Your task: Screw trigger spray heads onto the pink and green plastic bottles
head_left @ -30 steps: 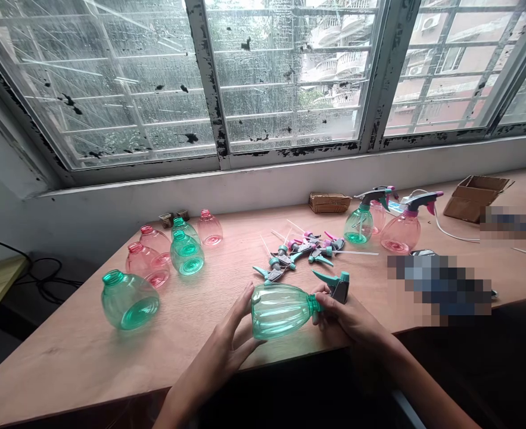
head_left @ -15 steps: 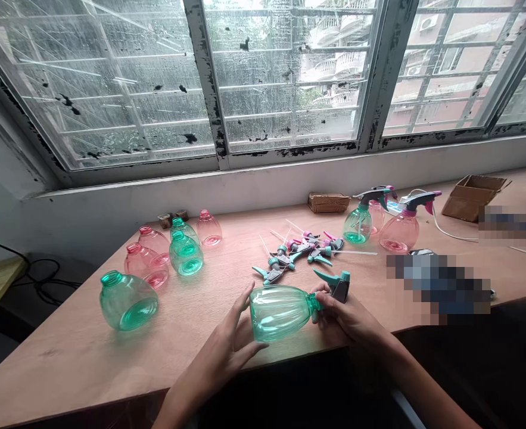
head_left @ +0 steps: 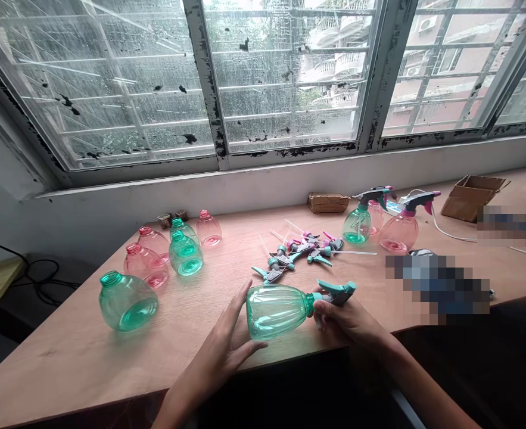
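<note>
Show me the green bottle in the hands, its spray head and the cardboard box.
green bottle (head_left: pixel 274 310), head view, ribbed belly.
spray head (head_left: pixel 339 291), head view, grey body.
cardboard box (head_left: pixel 461 208), head view, side wall.

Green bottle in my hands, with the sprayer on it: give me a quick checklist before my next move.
1. Left hand cups the base of the green bottle: ok.
2. Right hand grips the collar of the sprayer head: ok.
3. Sprayer head sits on the bottle's neck: ok.
4. Collar screwed fully tight: cannot tell.
5. Bottle is over the table, not past its edge: ok.
6. Loose sprayer heads lie apart from both hands: ok.
</note>
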A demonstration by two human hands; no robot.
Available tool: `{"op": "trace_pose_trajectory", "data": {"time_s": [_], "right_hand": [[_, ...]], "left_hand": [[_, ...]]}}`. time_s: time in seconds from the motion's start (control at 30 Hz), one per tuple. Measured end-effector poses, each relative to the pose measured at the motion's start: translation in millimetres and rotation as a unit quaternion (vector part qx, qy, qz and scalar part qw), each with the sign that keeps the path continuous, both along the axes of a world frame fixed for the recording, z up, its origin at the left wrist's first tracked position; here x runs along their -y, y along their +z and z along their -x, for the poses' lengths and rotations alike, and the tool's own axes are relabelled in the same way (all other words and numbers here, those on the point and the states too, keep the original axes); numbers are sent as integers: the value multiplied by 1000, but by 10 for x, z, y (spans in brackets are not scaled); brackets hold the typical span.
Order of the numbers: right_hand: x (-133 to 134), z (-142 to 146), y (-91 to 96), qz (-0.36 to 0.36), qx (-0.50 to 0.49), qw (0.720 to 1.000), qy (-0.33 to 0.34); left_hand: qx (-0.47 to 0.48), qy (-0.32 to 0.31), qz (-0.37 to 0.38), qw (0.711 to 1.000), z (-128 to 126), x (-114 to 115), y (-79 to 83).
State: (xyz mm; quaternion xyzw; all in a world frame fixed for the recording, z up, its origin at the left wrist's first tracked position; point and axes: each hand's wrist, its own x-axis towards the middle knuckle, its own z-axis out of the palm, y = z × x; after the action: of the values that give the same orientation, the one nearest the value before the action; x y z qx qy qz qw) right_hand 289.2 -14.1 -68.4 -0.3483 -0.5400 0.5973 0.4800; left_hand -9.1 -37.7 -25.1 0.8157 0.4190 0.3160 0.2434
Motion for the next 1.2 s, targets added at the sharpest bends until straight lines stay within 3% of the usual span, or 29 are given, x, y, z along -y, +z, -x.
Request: {"op": "trace_pose_trajectory", "data": {"time_s": [0.33,0.67,0.93,1.2], "right_hand": [[45,7,70,-5,-31,999,17],[54,40,142,1,-21,1000,10],[40,36,127,-14,-33,999,9],[59,39,165,-9,-22,1000,18]], "left_hand": [[21,-9,33,999,23,7,-4],[6,-11,-28,1000,2,-21,28],[38,-13,35,999,60,4,-1],[44,-17,7,999,-9,-26,18]]}}
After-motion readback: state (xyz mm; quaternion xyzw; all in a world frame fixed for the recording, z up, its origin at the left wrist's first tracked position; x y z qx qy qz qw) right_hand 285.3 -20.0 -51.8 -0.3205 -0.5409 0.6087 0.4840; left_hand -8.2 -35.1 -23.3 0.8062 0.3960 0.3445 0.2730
